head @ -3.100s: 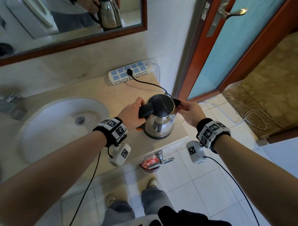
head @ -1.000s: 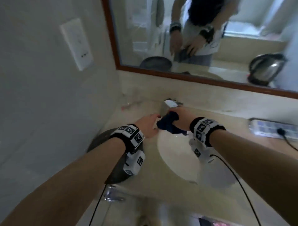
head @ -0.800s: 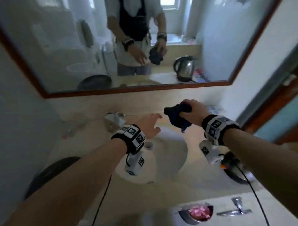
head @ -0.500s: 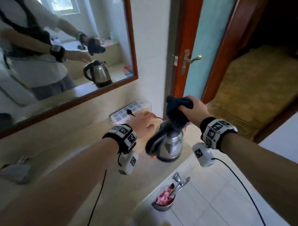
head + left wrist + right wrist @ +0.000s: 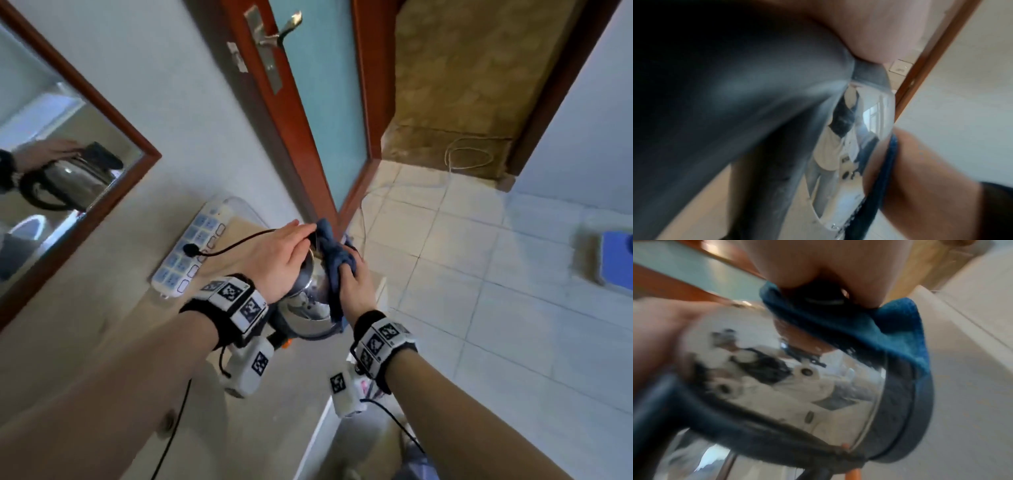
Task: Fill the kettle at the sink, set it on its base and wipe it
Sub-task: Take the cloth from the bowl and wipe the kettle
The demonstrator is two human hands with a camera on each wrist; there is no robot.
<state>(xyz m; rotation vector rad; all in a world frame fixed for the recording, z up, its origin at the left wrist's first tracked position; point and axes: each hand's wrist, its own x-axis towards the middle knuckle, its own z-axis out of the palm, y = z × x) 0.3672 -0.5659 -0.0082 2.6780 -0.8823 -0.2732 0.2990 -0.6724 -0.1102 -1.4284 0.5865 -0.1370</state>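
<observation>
Beige counter runs under a wood-framed mirror, and on its far right end stands one steel kettle, seated on its dark base. One left hand lies on top of the kettle with fingers stretched out flat, palm down over the lid, steadying it without curling round anything. One right hand grips a single blue cloth, thumb and fingers bunched round it, and presses it against the kettle's right side near the top; the right wrist view shows the cloth draped down the shiny wall toward the base. The black handle fills most of the left wrist view, on the side of the kettle nearest the person. Each wrist carries one band with black-and-white markers and one small white camera box beneath it. Beyond the left hand, one white power strip lies against the wall with one black plug in it, its cord leading toward the kettle. The mirror reflects the kettle and one hand. Right of the counter stands one door with a lever handle, open onto tiled floor.
</observation>
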